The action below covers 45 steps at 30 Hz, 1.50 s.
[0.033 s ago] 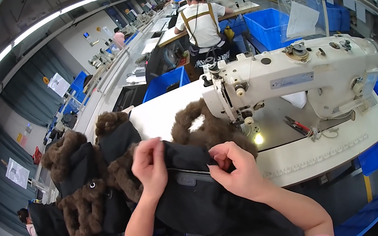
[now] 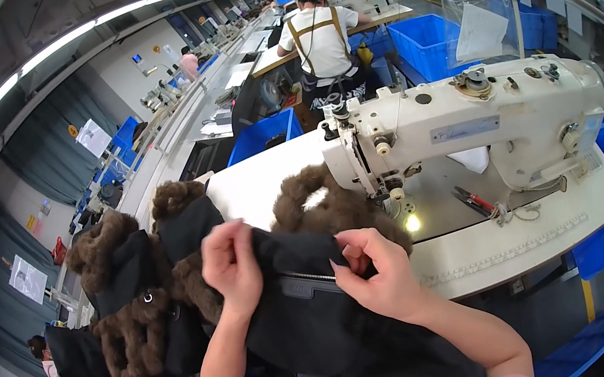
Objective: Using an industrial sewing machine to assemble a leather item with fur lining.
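Black lining fabric (image 2: pixel 326 340) hangs over my lap, with a silver zipper (image 2: pixel 304 275) and a small black patch (image 2: pixel 297 289) just under it. My left hand (image 2: pixel 234 268) is closed in a pinch at the left end of the cloth's upper edge. Right of the zipper, my right hand (image 2: pixel 378 278) grips the same fabric, thumb against curled fingers. Brown fluffy fur (image 2: pixel 337 213), with a looped part at its left, lies behind the cloth, up against the sewing machine (image 2: pixel 459 130). How the fur joins the cloth is hidden.
A pile of brown fur and black pieces (image 2: pixel 134 319) rises at my left. Red-handled snips (image 2: pixel 476 201) lie on the white machine table (image 2: pixel 495 256). Blue bins (image 2: pixel 587 371) stand at the right. A co-worker in a white shirt (image 2: pixel 320 43) sits ahead.
My left hand has shifted slightly left, and the fabric's upper edge near it has shifted a little. My right hand has stayed almost where it was.
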### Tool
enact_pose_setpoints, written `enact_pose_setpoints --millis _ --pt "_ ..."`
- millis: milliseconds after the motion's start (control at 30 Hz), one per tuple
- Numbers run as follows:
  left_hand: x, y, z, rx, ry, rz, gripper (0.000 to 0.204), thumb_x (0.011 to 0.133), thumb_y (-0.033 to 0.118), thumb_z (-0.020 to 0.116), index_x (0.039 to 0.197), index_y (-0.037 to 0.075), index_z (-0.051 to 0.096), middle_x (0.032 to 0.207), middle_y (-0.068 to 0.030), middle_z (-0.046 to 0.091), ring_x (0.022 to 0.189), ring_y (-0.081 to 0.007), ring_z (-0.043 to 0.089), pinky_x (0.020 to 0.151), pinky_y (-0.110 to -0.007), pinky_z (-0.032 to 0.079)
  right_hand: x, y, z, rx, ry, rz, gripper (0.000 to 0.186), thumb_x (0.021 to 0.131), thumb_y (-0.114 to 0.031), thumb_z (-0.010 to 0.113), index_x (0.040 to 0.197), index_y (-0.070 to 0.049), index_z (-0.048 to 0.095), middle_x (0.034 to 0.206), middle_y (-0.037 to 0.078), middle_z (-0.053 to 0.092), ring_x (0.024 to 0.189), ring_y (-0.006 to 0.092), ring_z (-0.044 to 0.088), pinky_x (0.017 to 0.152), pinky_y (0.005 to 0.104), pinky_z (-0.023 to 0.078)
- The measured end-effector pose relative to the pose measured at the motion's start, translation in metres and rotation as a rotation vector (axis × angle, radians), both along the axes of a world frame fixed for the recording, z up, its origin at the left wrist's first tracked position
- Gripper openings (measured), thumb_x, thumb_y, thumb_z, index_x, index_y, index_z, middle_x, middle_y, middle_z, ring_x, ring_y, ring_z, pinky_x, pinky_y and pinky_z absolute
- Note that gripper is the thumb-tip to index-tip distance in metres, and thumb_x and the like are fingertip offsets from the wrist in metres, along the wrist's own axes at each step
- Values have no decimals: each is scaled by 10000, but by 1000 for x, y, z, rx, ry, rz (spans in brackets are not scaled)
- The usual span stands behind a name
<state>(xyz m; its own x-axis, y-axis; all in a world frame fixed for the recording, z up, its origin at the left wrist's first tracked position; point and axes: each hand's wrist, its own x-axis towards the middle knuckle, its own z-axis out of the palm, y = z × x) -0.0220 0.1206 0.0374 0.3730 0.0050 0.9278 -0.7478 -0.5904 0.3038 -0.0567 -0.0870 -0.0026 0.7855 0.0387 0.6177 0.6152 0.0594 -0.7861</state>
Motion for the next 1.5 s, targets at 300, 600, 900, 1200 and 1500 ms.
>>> enact_pose_setpoints --millis 300,600,900,1200,1500 --pt "-14 -7 21 212 114 -79 97 795 -19 709 817 10 620 749 -58 586 605 -86 524 540 -206 398 6 6 -12 -18 -98 -131 456 769 14 718 1210 -25 611 753 8 516 610 99 503 557 245 437" --pt "-17 -21 -7 -8 399 -99 96 910 -21 628 1005 -28 619 881 -83 625 729 -142 585 682 -234 459 14 9 -20 -175 -380 -273 156 828 -94 716 963 -28 673 851 55 657 821 229 618 743 350 464" --pt "0 -29 27 276 -52 -114 130 831 -106 640 940 -36 633 874 -126 657 746 -200 618 628 -250 469 12 13 -3 -36 -349 -344 227 790 -54 760 982 7 655 825 89 616 731 247 578 643 336 477" --pt "-39 5 -20 187 -4 -52 301 726 46 792 942 21 584 911 -90 566 785 -214 544 705 -288 457 8 28 -22 -37 -237 -168 202 875 -108 678 1058 -26 665 843 74 632 770 267 590 681 362 497" --pt "-53 -16 -20 -131 408 -192 133 836 -74 701 816 -12 585 760 -10 551 665 -68 479 610 -188 380 -2 24 -10 30 -94 -103 294 824 27 674 1114 -23 664 851 55 618 767 156 588 663 270 493"
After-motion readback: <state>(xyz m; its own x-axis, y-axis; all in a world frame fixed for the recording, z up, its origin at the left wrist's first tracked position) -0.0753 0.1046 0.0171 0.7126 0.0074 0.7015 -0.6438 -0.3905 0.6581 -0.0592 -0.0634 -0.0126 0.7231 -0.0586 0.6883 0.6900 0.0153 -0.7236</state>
